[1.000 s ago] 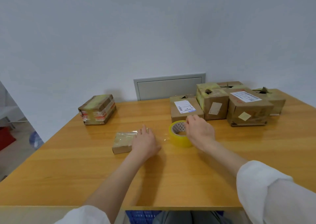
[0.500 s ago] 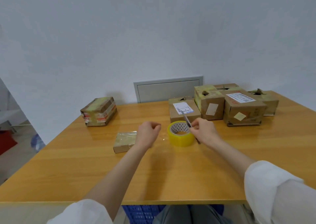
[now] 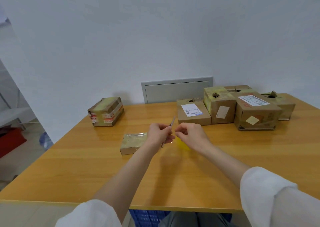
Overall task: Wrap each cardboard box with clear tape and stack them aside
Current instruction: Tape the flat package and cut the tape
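Cutter (image 3: 173,121): passed from my right hand (image 3: 192,134) to my left hand (image 3: 159,134), gripped there; right hand curled over tape roll (image 3: 181,145), contents unclear; small box (image 3: 134,142) at 9 o'clock, tape probably awaiting its cut.

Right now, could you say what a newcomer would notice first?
Mid-table, the left hand grips a thin tool beside the right hand, above a yellow tape roll. Cardboard boxes crowd the far right corner; a flat wrapped box lies just left of the hands.
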The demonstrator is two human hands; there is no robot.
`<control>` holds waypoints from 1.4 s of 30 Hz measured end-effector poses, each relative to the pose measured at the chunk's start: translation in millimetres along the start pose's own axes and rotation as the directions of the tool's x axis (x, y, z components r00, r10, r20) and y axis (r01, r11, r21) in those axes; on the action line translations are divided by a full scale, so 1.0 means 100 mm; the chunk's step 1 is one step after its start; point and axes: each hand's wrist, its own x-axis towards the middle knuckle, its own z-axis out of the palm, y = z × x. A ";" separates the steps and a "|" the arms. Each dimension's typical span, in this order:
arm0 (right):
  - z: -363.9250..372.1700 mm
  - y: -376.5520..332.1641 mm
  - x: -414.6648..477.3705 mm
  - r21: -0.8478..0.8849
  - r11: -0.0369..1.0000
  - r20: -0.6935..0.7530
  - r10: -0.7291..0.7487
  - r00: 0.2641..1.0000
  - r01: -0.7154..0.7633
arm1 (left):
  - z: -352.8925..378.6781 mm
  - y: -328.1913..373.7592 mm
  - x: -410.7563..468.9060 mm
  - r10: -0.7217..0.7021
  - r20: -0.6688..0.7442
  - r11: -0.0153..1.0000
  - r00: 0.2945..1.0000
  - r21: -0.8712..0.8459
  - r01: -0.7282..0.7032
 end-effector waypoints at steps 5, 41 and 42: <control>-0.06 0.11 0.13 -0.406 0.914 0.071 0.042 0.997 -0.010 | -0.23 -0.13 0.13 0.174 -0.148 0.850 0.973 0.521 -0.073; 0.23 0.13 0.23 -0.559 0.827 0.169 0.056 0.984 0.050 | -0.45 -0.56 0.28 0.215 -0.021 0.456 0.976 0.886 -0.082; 0.21 0.14 0.21 -0.550 0.833 0.185 0.053 0.981 0.059 | -0.45 -0.55 0.28 0.214 -0.021 0.452 0.977 0.889 -0.080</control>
